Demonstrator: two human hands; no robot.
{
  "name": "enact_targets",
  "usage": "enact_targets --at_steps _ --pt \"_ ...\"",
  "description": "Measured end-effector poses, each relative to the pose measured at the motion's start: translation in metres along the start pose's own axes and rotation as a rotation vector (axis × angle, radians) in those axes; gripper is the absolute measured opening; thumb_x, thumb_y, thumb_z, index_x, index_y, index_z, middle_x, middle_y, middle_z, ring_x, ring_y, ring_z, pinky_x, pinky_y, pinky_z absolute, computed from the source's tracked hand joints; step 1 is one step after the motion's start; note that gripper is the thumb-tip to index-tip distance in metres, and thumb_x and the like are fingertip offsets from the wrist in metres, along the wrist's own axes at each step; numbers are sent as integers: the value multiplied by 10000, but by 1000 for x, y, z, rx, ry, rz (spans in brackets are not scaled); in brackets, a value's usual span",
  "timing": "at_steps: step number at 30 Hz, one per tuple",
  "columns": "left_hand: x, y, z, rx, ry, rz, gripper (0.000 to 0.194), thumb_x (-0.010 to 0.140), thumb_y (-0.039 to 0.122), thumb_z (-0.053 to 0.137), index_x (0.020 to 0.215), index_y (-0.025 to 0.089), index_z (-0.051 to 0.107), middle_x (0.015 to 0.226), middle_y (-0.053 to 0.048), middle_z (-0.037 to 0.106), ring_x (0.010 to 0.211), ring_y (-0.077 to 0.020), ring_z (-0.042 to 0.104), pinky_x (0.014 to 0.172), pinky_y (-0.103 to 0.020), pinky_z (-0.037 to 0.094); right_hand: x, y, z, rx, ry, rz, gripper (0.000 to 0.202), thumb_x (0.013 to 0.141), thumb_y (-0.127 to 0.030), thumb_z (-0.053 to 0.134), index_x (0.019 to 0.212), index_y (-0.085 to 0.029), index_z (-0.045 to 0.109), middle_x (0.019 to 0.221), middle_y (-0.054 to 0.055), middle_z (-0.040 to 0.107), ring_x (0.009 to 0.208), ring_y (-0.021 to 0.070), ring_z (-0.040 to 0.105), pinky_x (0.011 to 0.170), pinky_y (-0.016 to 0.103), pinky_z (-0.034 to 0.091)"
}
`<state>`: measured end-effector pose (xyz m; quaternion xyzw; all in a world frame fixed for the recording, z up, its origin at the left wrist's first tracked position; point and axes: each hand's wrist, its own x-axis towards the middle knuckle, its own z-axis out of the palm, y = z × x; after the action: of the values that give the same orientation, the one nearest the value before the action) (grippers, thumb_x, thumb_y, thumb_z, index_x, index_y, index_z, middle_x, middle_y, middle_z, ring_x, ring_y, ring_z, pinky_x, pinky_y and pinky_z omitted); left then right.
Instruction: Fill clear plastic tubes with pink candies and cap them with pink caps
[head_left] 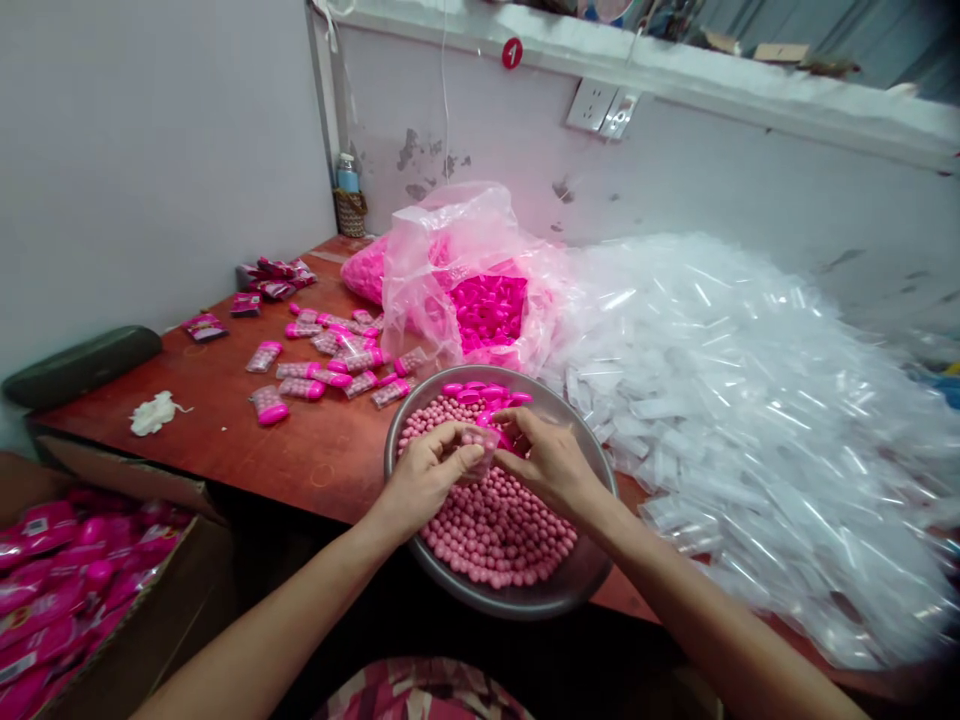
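Over a grey metal bowl (600,575), my left hand (433,468) pinches a small clear plastic container (480,450) with pink beads inside. My right hand (551,462) is close beside it, thumb and index finger curled around a bright pink cap (507,438); the exact contact is partly hidden. Round pink beads (499,545) fill much of the bowl. Several loose pink caps (480,390) lie on the beads at its far side.
Capped bead containers (345,355) lie scattered on the red table (315,470). Behind the bowl stands a plastic bag (450,225) of pink caps. Clear plastic sleeves (750,430) are heaped at right. A cardboard box (176,610) of pink packets sits lower left.
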<state>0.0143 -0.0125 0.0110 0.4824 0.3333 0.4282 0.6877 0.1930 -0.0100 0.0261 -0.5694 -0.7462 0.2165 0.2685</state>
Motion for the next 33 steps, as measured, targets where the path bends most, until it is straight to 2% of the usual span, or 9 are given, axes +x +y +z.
enact_targets --at_steps 3,6,10,13,17,20,22,28,33 --pt "-1 0 -1 -2 33 16 265 761 329 622 941 136 605 828 -19 602 770 -142 588 734 -289 512 -8 -7 2 530 -140 126 323 730 -291 658 1026 -188 577 866 34 631 755 163 579 659 278 451" --pt "-3 1 -1 7 -28 22 246 774 321 612 937 137 605 835 -24 603 775 -142 588 744 -283 509 -14 -3 5 1025 -229 294 258 716 -293 686 937 -185 608 844 12 624 683 114 575 617 239 468" --pt "-6 1 0 74 -161 44 259 792 315 592 974 134 624 861 -44 611 806 -161 596 759 -288 508 -19 6 9 1213 -264 444 262 685 -261 718 913 -169 627 776 7 628 557 71 543 514 185 439" --pt "-8 -2 -1 166 -135 77 278 809 316 566 1020 148 634 897 -53 630 845 -182 605 777 -300 506 -19 9 3 1066 -229 367 307 679 -259 723 958 -176 627 834 23 649 655 114 592 598 232 478" --pt "-9 -2 -1 350 -75 166 263 817 264 553 1048 188 653 932 -42 670 891 -189 609 805 -278 480 -21 2 -16 576 10 15 322 750 -268 667 1061 -213 606 969 45 647 875 177 598 769 303 476" --pt "-10 1 1 443 -86 224 260 820 236 553 1055 211 660 948 -28 686 895 -183 613 821 -262 458 -21 -9 -24 213 6 -281 270 806 -235 605 1076 -227 604 994 55 643 900 185 585 803 318 458" --pt "-12 4 3 487 -78 250 253 830 226 541 1052 213 662 942 -24 692 890 -181 618 821 -258 452 -21 -15 -24 93 -24 -392 237 837 -230 560 1071 -225 599 959 59 646 878 180 583 795 316 455" --pt "-17 3 4 567 -23 279 234 837 222 530 1019 211 676 910 -32 705 874 -186 635 817 -263 463 -30 -19 -14 -31 20 -436 142 865 -213 495 980 -190 576 803 54 598 702 144 557 641 260 451" --pt "-20 -2 3 637 -72 366 248 844 196 526 1049 224 663 940 -40 704 877 -175 645 809 -259 475 -39 -14 -8 -79 13 -457 136 862 -171 487 988 -194 535 800 58 573 717 155 540 628 269 442"
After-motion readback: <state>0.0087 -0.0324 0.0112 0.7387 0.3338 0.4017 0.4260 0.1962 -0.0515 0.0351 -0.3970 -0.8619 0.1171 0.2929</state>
